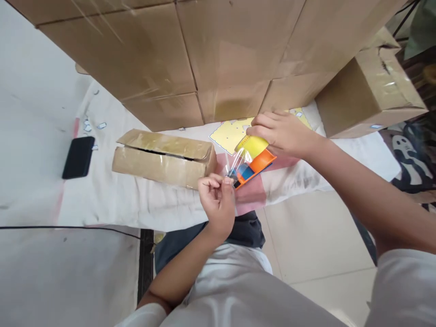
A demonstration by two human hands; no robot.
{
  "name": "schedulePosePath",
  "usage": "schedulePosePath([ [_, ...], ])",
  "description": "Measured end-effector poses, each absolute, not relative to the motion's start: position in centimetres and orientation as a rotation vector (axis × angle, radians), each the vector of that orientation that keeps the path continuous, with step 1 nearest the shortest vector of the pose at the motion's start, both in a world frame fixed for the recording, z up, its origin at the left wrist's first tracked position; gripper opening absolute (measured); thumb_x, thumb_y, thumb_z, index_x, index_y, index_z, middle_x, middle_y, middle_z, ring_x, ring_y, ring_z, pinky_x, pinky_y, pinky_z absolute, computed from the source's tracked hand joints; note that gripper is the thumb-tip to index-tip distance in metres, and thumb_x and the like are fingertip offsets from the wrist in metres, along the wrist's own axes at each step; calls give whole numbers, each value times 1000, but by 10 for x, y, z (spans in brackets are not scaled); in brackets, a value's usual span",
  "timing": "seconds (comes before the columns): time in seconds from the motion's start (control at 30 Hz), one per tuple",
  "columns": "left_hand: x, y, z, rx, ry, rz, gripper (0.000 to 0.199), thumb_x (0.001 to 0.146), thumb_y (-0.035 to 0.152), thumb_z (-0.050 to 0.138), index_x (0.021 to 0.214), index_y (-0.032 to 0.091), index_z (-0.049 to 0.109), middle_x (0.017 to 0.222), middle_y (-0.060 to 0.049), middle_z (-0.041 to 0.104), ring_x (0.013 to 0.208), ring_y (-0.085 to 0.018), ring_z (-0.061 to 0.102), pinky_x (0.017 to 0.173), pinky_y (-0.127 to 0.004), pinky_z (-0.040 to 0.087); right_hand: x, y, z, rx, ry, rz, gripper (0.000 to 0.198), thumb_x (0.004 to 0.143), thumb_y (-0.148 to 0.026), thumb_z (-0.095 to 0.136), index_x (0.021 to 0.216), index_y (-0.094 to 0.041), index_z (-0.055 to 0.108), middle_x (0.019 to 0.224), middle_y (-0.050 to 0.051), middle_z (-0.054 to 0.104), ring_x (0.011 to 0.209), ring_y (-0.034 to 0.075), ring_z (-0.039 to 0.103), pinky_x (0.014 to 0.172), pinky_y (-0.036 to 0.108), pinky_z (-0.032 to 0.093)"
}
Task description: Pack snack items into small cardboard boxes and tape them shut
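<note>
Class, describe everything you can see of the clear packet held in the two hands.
The packet is a thin, glossy, see-through plastic bag holding yellow, orange and blue flat pieces. It is held tilted above a white cloth. The right hand grips its yellow upper end; the left hand pinches its lower corner.

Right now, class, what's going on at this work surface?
A person holds a clear plastic bag of colourful pieces between both hands. The right hand grips the yellow and orange contents at the far end, while the left hand pinches the bag's near edge. A small cardboard box lies to the left on the white cloth, a black phone lies further left, and stacked cartons stand behind.
</note>
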State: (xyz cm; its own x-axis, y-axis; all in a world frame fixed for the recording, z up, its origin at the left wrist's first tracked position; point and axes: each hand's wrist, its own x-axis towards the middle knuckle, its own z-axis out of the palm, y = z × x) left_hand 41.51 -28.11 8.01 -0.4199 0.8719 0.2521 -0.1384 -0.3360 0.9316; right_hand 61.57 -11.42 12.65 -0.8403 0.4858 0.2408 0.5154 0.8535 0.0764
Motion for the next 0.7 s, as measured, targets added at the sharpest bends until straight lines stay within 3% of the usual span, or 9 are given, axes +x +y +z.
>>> schedulePosePath([
  [0.2, 421, -265, 54, 1172, 1217, 1892, 19, 99, 23, 64, 95, 23, 46, 84, 4, 54, 69, -8, 61, 69, -22, 54, 619, -116, 129, -927, -2793, 131, 47, 97, -54, 50, 128, -19, 54, 113, 12, 61, 86, 27, 57, 62, 35, 41],
  [0.47, 421, -252, 49, 988, 1352, 1757, 22, 95, 31, 70, 89, 21, 51, 81, 4, 56, 61, -6, 58, 61, -20, 52, 624, -120, 94, -1018, -2708, 236, 57, 92, -65, 57, 128, -21, 55, 116, 12, 60, 83, 26, 58, 56, 35, 46],
  [0.6, 422, -250, 50, 924, 1352, 1737, 27, 93, 38, 72, 89, 21, 51, 79, 4, 59, 63, -9, 64, 62, -22, 56, 626, -133, 87, -1159, -2556, 438, 75, 90, -66, 61, 149, -23, 44, 133, 15, 56, 97, 30, 65, 74, 43, 58],
  [0.7, 424, -254, 51, 886, 1352, 1727, 26, 94, 39, 71, 93, 21, 52, 80, 4, 62, 67, -11, 70, 66, -25, 60, 630, -154, 79, -1080, -2411, 643, 93, 87, -62, 69, 162, -27, 26, 155, 17, 43, 136, 39, 53, 103, 53, 55],
])
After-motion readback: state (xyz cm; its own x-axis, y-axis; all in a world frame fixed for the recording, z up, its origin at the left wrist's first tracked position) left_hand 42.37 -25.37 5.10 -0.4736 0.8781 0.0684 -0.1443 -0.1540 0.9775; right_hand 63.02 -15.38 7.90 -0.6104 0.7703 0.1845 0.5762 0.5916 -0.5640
